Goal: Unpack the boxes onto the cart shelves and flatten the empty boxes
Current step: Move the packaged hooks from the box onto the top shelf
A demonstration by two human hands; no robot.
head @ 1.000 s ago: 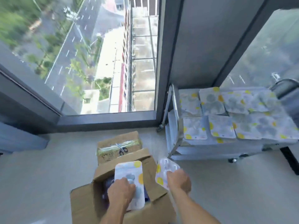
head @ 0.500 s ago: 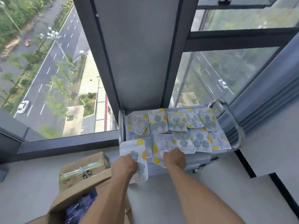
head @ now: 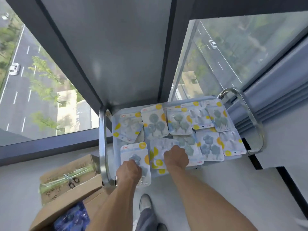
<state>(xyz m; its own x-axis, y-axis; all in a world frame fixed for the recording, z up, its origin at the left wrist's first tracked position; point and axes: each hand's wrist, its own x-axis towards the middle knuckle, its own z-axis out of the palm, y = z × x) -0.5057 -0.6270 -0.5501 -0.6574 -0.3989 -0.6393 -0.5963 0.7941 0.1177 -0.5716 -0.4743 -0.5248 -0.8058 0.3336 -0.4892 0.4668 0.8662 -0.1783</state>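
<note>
No legible text. Small red label at top left of the white blister-pack card (head: pixel 135 161) lower centre: too blurred to read. Dark printed marks on the brown cardboard box (head: pixel 66 184) lower left: unreadable.

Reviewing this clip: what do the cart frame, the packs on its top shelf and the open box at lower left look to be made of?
Cart frame: polished metal tubing, likely steel or chrome-plated, judging by its mirror-like glare.
Packs: printed card backing under what looks like clear plastic blister film, which glints over the grey shapes.
Open box: brown corrugated cardboard with a matte, creased flap.
</note>
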